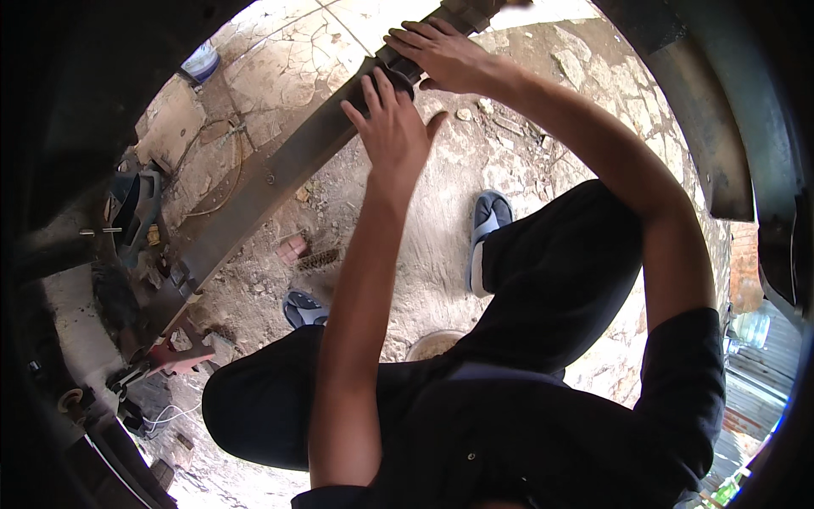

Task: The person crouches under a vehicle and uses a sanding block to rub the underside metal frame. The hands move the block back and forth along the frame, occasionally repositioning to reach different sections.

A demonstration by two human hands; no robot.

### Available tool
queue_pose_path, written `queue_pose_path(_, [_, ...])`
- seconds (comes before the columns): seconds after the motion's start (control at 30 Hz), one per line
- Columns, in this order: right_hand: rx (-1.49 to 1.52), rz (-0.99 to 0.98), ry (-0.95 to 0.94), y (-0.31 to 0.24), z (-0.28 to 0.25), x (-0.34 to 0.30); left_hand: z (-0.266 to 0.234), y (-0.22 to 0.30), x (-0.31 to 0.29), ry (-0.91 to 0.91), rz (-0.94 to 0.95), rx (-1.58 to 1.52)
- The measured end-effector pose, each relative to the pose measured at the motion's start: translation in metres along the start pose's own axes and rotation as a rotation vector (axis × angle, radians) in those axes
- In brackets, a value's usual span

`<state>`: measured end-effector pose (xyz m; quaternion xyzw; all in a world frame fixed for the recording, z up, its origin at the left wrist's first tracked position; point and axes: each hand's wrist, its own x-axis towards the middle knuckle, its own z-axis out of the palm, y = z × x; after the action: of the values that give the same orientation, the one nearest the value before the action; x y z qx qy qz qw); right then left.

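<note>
A long dark metal beam (pixel 270 176) runs slantwise from the lower left to the top right. Fingers spread, my left hand (pixel 394 127) rests on a dark piece set on the beam's upper part, its thumb held apart. Farther up, my right hand (pixel 448 59) lies over the dark blocky far section with its fingers stretched out. Neither hand wraps round anything that I can see. The undersides of both palms are hidden, as is the part beneath them.
A greenish power tool (pixel 140 212) and a red metal piece (pixel 180 355) lie by the beam's lower end. A white and blue bucket (pixel 202 63) stands far left. On the rough floor are a brick fragment (pixel 291 248), a round bowl (pixel 434 344) and my sandalled feet.
</note>
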<state>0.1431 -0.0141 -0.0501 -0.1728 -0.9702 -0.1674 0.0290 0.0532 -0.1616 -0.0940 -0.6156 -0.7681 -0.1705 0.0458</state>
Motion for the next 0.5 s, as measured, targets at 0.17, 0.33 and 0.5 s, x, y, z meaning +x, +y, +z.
queue_pose_path(0.17, [0.009,-0.024,0.032,0.003,-0.002,-0.003,0.0,0.006,0.003,-0.026,0.02,0.026])
queue_pose_path(0.33, [-0.007,0.002,0.012,-0.001,0.0,0.002,-0.001,-0.012,0.016,-0.048,-0.067,-0.044])
queue_pose_path(0.5, [0.032,0.008,-0.037,0.002,-0.005,-0.002,0.008,0.004,0.002,0.008,-0.024,-0.002])
